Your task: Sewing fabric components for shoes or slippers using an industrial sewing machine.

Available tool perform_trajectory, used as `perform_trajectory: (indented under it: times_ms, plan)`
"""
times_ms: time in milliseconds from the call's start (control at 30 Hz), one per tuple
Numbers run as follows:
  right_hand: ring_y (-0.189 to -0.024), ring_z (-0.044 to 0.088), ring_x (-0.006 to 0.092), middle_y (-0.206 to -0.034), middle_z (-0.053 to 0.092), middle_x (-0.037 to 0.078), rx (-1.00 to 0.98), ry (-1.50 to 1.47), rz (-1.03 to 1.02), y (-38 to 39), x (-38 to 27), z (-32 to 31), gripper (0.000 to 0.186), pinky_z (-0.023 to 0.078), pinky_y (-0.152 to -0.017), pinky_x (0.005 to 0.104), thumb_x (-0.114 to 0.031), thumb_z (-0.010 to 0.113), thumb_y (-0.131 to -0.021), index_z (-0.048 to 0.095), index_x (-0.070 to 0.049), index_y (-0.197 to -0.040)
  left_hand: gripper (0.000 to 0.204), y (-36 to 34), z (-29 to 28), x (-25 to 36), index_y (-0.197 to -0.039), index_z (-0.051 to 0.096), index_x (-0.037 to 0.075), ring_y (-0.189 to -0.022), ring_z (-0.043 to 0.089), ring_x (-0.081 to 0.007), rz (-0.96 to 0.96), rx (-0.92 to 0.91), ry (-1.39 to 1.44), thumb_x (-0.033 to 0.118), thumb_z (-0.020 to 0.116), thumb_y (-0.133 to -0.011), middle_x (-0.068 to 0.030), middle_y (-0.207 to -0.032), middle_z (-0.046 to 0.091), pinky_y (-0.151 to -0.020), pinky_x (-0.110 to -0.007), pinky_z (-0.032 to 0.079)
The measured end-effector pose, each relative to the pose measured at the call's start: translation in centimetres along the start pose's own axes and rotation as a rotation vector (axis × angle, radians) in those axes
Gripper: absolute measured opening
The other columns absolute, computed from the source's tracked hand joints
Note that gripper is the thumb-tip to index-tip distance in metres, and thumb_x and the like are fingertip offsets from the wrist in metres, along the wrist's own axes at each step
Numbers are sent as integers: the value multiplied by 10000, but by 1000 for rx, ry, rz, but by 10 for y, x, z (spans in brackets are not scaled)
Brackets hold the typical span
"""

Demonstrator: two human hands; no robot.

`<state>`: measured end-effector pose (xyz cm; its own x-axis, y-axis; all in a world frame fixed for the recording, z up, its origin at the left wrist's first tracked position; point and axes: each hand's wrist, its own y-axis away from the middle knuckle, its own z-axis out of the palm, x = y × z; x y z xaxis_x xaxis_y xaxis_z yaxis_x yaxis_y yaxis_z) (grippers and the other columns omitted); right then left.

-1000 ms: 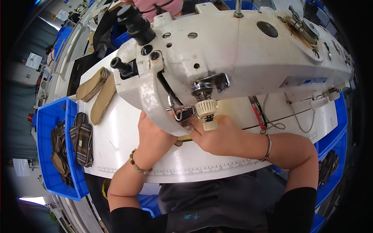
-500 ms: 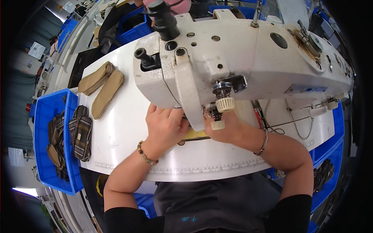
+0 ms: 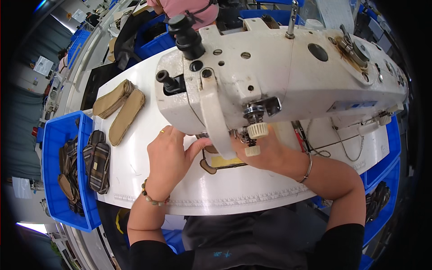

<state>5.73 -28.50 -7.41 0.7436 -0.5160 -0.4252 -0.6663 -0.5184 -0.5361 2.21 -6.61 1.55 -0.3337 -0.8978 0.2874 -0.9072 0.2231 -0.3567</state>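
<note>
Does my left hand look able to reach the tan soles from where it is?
Probably yes: the tan soles lie beyond and to the left of your left hand, with only white tabletop visible between them.

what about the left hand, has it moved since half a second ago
Yes, leftward: judged against the tan sole-shaped stacks on the white tabletop, the left hand is now nearer to them, and more of the yellow piece shows.

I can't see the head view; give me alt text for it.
A person's left hand and right hand are at a yellow-and-brown piece beneath a white sewing machine, which partly hides the right hand. Tan sole-shaped pieces lie on the white table to the left, with a blue bin beside it.
</note>
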Motion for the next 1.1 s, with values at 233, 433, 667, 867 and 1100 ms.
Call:
perform_trajectory:
  times_ms: [233,433,667,867,1100]
  plan:
    - [-542,629,314,-633,652,132,94,-123,15,-2,-1,3,221,497,-527,414,-231,697,-805,684,-37,-701,297,-5,21,1,-965,618,54,-672,656,-214,82,116,518,242,795,-817,-61,-789,675,-594,-318,513]
    - [-567,639,320,-658,665,139,90,-114,-4,-3,-3,0,220,514,-562,412,-221,687,-820,690,-28,-715,351,-1,7,14,-1068,591,68,-571,630,-186,152,28,96,217,785,-816,-23,-688,653,-671,-328,490]
    - [-580,638,328,-662,659,139,30,-56,14,-3,-6,-3,185,515,-571,423,-212,671,-832,693,-42,-761,191,6,8,27,-960,672,111,-549,617,-195,127,-127,-34,230,739,-827,1,-574,622,-681,-313,463]
    - [-594,636,321,-664,650,129,27,-151,6,-4,-7,-10,113,504,-567,414,-177,679,-783,701,-77,-831,206,0,16,17,-946,701,66,-654,645,-298,31,-226,126,176,776,-789,-103,-730,667,-637,-369,496]
    - [-568,623,298,-620,616,105,-9,-38,-53,-4,-6,-14,84,491,-529,404,-165,675,-748,682,-91,-786,261,-6,25,4,-914,663,1,-698,623,-318,78,-293,373,169,801,-769,-132,-776,628,-629,-374,496]
